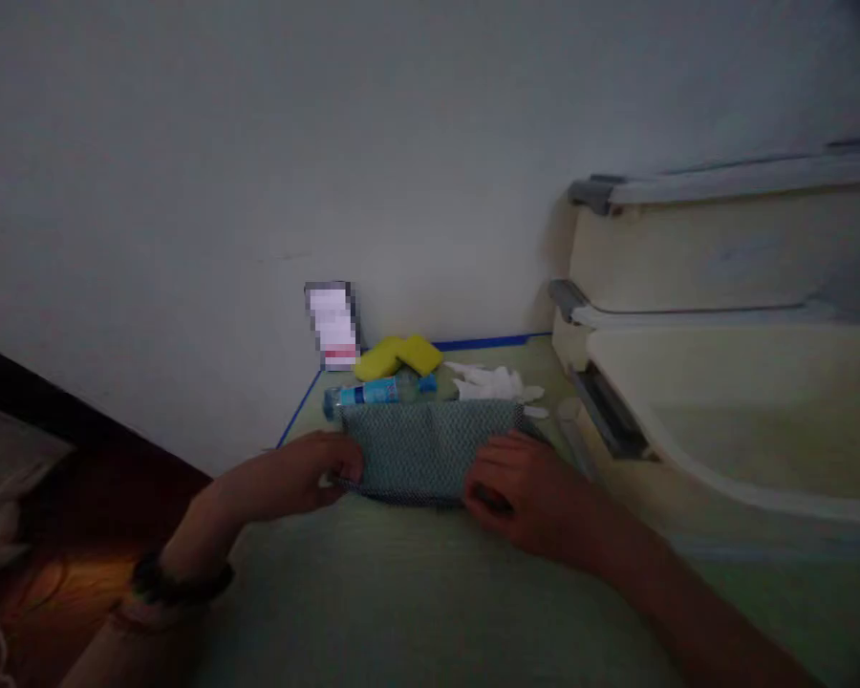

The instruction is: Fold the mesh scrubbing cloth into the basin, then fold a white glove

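Note:
A grey-blue woven cloth (430, 447) lies folded on a pale green surface (416, 592). My left hand (297, 475) pinches the cloth's left edge with curled fingers. My right hand (526, 489) grips its right edge, fingers tucked at the fold. Just behind the cloth lies a clear bottle with a blue label (376, 392) on its side. Two yellow sponges (399, 355) rest against the wall, and white gloves (494, 382) lie to their right.
A white wall rises behind the surface, with blue tape (487, 341) along its base. Stacked cream plastic tubs (723, 315) stand at the right. A small blurred-out card (333, 325) leans on the wall. A dark wooden floor (72, 535) drops away at the left.

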A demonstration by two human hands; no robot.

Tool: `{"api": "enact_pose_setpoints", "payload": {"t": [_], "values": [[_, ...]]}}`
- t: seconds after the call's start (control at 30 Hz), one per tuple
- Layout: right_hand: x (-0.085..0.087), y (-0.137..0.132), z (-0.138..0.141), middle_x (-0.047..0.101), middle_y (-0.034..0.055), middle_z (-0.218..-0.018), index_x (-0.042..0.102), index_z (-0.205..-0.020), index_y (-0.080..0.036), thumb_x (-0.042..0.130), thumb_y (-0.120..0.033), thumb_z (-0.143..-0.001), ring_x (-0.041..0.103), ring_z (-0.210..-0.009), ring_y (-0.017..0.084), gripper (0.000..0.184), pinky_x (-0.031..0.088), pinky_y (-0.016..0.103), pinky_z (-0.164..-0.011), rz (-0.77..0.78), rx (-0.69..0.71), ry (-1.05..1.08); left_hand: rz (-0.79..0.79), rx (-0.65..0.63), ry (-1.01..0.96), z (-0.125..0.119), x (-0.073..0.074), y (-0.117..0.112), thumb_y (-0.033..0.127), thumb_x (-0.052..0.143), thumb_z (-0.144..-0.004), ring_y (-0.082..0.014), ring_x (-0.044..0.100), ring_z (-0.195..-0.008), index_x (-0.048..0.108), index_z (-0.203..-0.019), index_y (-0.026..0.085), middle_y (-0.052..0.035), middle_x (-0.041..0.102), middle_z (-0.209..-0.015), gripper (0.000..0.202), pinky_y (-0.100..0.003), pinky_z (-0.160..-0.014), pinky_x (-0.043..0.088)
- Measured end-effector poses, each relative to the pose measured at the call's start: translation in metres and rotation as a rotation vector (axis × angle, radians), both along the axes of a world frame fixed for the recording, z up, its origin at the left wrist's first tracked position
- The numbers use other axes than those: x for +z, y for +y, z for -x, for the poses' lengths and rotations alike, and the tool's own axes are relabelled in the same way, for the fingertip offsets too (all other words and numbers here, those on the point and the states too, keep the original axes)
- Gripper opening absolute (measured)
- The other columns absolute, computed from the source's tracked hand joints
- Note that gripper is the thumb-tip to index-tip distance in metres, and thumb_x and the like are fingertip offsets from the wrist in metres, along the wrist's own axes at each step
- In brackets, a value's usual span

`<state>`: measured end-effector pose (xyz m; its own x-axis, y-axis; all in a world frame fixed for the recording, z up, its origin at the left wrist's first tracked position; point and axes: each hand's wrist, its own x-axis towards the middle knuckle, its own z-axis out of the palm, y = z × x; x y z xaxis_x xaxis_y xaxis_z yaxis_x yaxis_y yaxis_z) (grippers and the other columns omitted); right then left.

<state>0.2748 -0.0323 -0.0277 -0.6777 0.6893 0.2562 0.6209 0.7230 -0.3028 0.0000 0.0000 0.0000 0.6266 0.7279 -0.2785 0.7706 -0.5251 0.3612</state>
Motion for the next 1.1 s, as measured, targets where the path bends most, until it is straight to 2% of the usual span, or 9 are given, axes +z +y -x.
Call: {"api": "enact_pose_setpoints", "payload": {"t": [0.1, 0.2, 0.37, 0.43, 0.53, 0.63, 0.8, 0.93, 1.1], "values": [[-0.003, 0.001, 0.0, 0.054, -0.0027, -0.067, 0.055, -0.067, -0.017, 0.052, -0.016, -0.077, 0.046, -0.067, 0.011, 0.01, 0.03, 0.026, -0.068, 0.014, 0.0, -0.021, 0.07, 0.041, -0.007, 0.003, 0.001, 0.002, 0.022, 0.061, -0.072, -0.0147, 0.054, -0.079, 0.058, -0.083, 0.016, -0.0021, 0.058, -0.086, 0.012, -0.025, -0.073, 0.042], [-0.004, 0.002, 0.0, 0.054, -0.0027, -0.066, 0.055, -0.067, -0.017, 0.053, -0.016, -0.076, 0.046, -0.067, 0.011, 0.01, 0.03, 0.026, -0.067, 0.02, -0.005, -0.032, 0.116, 0.048, -0.024, 0.005, -0.001, 0.005, 0.028, 0.061, -0.074, -0.0149, 0.056, -0.08, 0.061, -0.083, 0.018, -0.0017, 0.061, -0.085, 0.014, -0.025, -0.073, 0.042], [-0.003, 0.002, -0.002, 0.054, -0.0024, -0.066, 0.055, -0.066, -0.017, 0.051, -0.016, -0.078, 0.045, -0.067, 0.011, 0.013, 0.03, 0.026, -0.068, 0.014, -0.012, -0.028, 0.042, 0.005, -0.128, 0.007, 0.002, 0.007, 0.027, 0.048, -0.084, -0.0136, 0.056, -0.079, 0.06, -0.084, 0.018, -0.002, 0.061, -0.084, 0.015, -0.025, -0.073, 0.042], [-0.003, 0.002, -0.002, 0.054, -0.0021, -0.067, 0.055, -0.067, -0.017, 0.051, -0.016, -0.078, 0.045, -0.067, 0.011, 0.011, 0.03, 0.026, -0.069, 0.01, -0.009, -0.016, -0.02, -0.018, -0.199, 0.006, 0.007, 0.005, 0.026, 0.046, -0.085, -0.0129, 0.055, -0.076, 0.058, -0.082, 0.017, -0.0023, 0.06, -0.081, 0.015, -0.024, -0.072, 0.042], [-0.002, 0.002, -0.001, 0.054, -0.0018, -0.067, 0.055, -0.068, -0.017, 0.051, -0.016, -0.076, 0.045, -0.067, 0.011, 0.009, 0.03, 0.027, -0.069, 0.003, -0.001, -0.009, -0.032, -0.091, -0.276, 0.003, 0.012, 0.001, 0.022, 0.046, -0.084, -0.0124, 0.053, -0.075, 0.056, -0.08, 0.017, -0.0025, 0.057, -0.081, 0.013, -0.024, -0.072, 0.043], [-0.001, 0.001, 0.0, 0.054, -0.0023, -0.065, 0.054, -0.066, -0.017, 0.051, -0.015, -0.074, 0.044, -0.066, 0.011, 0.009, 0.03, 0.027, -0.068, 0.004, 0.008, -0.026, -0.008, -0.14, -0.248, 0.001, 0.012, 0.0, 0.018, 0.049, -0.081, -0.0128, 0.053, -0.079, 0.057, -0.078, 0.017, -0.0023, 0.055, -0.083, 0.009, -0.025, -0.074, 0.042], [-0.002, 0.0, -0.001, 0.054, -0.0026, -0.064, 0.054, -0.065, -0.017, 0.053, -0.014, -0.072, 0.045, -0.065, 0.011, 0.008, 0.03, 0.027, -0.068, 0.037, 0.021, -0.054, -0.005, -0.123, -0.158, 0.0, 0.005, 0.002, 0.02, 0.055, -0.077, -0.0135, 0.052, -0.085, 0.058, -0.079, 0.018, -0.0013, 0.055, -0.087, 0.004, -0.025, -0.08, 0.042], [-0.002, -0.001, -0.002, 0.056, -0.0016, -0.065, 0.055, -0.066, -0.018, 0.053, -0.015, -0.072, 0.046, -0.067, 0.012, 0.008, 0.031, 0.027, -0.069, 0.055, 0.042, -0.1, 0.005, -0.111, -0.121, -0.005, 0.006, 0.0, 0.03, 0.056, -0.078, -0.014, 0.053, -0.082, 0.058, -0.079, 0.018, -0.0017, 0.055, -0.086, 0.013, -0.026, -0.078, 0.042], [-0.003, 0.0, -0.003, 0.059, -0.0011, -0.067, 0.058, -0.066, -0.018, 0.054, -0.016, -0.072, 0.049, -0.069, 0.013, 0.008, 0.033, 0.029, -0.072, 0.073, 0.037, -0.12, -0.088, -0.109, -0.126, -0.02, 0.003, -0.004, 0.036, 0.057, -0.077, -0.0173, 0.054, -0.085, 0.058, -0.089, 0.018, -0.0035, 0.056, -0.089, 0.021, -0.03, -0.077, 0.042]]}}
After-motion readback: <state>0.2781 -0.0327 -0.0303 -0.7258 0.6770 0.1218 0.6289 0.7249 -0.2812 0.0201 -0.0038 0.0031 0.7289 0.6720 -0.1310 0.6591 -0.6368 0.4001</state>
